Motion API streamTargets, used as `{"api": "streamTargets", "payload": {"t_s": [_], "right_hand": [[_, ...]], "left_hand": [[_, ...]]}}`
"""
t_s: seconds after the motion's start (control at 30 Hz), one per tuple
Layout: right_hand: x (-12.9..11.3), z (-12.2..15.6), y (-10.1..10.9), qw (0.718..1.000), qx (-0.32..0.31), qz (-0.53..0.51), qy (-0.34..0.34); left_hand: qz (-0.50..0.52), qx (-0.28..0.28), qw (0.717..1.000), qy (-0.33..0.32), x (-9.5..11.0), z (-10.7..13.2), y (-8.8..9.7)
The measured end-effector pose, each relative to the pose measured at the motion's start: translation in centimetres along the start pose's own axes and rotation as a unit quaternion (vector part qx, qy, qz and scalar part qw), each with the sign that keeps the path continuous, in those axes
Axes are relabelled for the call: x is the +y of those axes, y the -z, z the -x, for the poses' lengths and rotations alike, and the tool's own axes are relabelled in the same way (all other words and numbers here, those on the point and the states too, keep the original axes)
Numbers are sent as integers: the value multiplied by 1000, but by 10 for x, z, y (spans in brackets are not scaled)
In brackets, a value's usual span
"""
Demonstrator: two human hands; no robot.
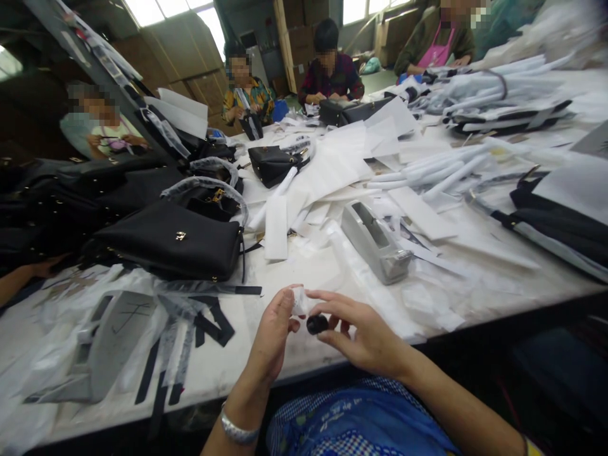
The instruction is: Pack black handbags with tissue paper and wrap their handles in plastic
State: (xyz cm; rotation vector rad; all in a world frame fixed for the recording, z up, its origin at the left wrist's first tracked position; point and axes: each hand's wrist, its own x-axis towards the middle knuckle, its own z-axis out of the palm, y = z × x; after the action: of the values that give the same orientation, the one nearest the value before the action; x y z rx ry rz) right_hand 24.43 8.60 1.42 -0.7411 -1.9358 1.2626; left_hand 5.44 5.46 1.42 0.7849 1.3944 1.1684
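Note:
My left hand point(273, 335) and my right hand point(363, 332) meet just above the near edge of the white table point(294, 266). The left fingers pinch a small piece of white paper or tissue point(299, 299). Between thumb and fingers, the right hand holds a small round black object point(316, 324), which touches the white piece. A silver bracelet point(237, 432) sits on my left wrist. Just beyond my hands lie a grey tape dispenser point(375, 240) and a black handbag point(173, 244) with a gold clasp.
Black straps point(209, 320) and plastic bags lie at the near left. More black bags, white paper sheets and rolled white tubes point(451, 171) cover the table. Several people sit working along the far side. Another person's arm point(19, 278) reaches in at left.

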Motion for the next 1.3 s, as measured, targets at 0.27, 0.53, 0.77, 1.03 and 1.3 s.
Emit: {"api": "streamTargets", "payload": {"t_s": [0.27, 0.53, 0.77, 1.03, 1.3], "right_hand": [[7, 7, -10, 999, 17, -44, 24], [11, 17, -1, 990, 15, -133, -43], [23, 26, -5, 976, 1, -207, -71], [24, 28, -13, 941, 14, -324, -93], [18, 33, -17, 934, 37, -338, -108]], "left_hand": [[-10, -70, 997, -10, 6, 13, -5], [-62, -179, 981, -30, 21, 23, 2], [-126, -135, 980, -71, 13, 22, 0], [-284, -60, 939, -182, 11, 25, 3], [-260, -71, 932, -242, 2, 24, 10]]}}
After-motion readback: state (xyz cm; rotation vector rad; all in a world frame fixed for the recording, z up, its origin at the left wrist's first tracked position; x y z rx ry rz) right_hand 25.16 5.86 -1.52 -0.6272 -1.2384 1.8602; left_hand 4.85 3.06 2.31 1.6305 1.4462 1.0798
